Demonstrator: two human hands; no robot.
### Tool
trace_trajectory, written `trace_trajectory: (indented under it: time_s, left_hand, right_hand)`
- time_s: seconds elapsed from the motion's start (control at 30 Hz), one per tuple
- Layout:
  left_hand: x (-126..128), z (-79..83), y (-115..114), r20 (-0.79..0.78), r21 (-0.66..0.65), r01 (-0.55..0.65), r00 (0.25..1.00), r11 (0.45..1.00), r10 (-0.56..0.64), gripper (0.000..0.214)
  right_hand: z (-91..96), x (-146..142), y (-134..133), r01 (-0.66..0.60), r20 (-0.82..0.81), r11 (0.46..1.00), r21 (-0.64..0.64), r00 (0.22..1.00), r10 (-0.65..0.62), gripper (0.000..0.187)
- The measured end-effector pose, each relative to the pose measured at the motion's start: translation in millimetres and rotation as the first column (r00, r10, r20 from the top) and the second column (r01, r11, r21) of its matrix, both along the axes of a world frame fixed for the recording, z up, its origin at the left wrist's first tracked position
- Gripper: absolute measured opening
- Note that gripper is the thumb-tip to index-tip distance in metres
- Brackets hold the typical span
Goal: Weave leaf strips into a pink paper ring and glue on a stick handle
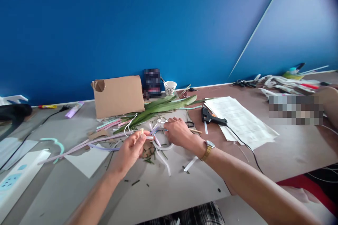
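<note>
My left hand (pixel 134 145) is closed in a pinch, thumb against forefinger, on a small whitish piece (pixel 149 137) whose kind is unclear. To its right, my right hand (pixel 178 133), with a gold watch (pixel 208 147) on the wrist, reaches over the heap with fingers curled down. Those fingertips are mostly hidden, so what they grip cannot be made out. Between and below both hands lie pale curled strips (pixel 167 165) and green clippings (pixel 149 160). Long lilac stems (pixel 79 146), which look like pipe cleaners, stretch out to the left of my left hand.
Behind the heap are long green leaves (pixel 158 108), a cardboard box (pixel 118 96) and a paper cup (pixel 170 87). A black glue gun (pixel 213 117) rests by printed sheets (pixel 237 121), its cord trailing forward. A power strip (pixel 22 172) stands left; another person's arm (pixel 326 100) shows right.
</note>
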State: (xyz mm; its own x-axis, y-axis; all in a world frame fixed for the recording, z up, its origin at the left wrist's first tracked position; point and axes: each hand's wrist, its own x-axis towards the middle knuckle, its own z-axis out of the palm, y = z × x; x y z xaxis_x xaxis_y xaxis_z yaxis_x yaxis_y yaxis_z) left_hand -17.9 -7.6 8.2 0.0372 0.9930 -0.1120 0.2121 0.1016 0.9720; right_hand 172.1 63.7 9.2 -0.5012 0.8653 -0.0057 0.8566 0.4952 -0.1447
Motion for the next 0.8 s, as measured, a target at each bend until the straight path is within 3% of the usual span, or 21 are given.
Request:
trace_trajectory:
  time_s: [0.13,0.23,0.43,0.6,0.8]
  left_hand:
    - [-4,1.5,0,0.217,-0.008,-0.026,0.976,1.000,0.027,0.043]
    - [-6,3.8,3,0.353,-0.028,-0.034,0.935,0.999,0.041,0.039]
    - [-10,3.6,9,0.549,-0.021,-0.110,0.829,0.994,0.104,0.038]
    - [-7,7.0,6,0.547,-0.030,-0.098,0.831,0.995,0.099,0.030]
    - [-5,18.7,12,0.624,-0.127,0.035,0.779,0.991,0.052,0.034]
  right_hand:
    - [-9.3,-7,7,-0.008,0.034,1.000,0.005,0.999,0.008,0.013]
    - [-5.4,-8,10,-0.001,0.011,1.000,0.004,1.000,0.001,0.010]
    - [34.8,25,11,0.130,-0.148,0.991,0.025,0.981,-0.125,0.014]
    - [61.2,45,15,0.128,-0.268,0.989,-0.069,0.953,-0.142,0.006]
    - [53.4,21,10,0.020,-0.390,0.993,-0.117,0.919,-0.065,0.007]
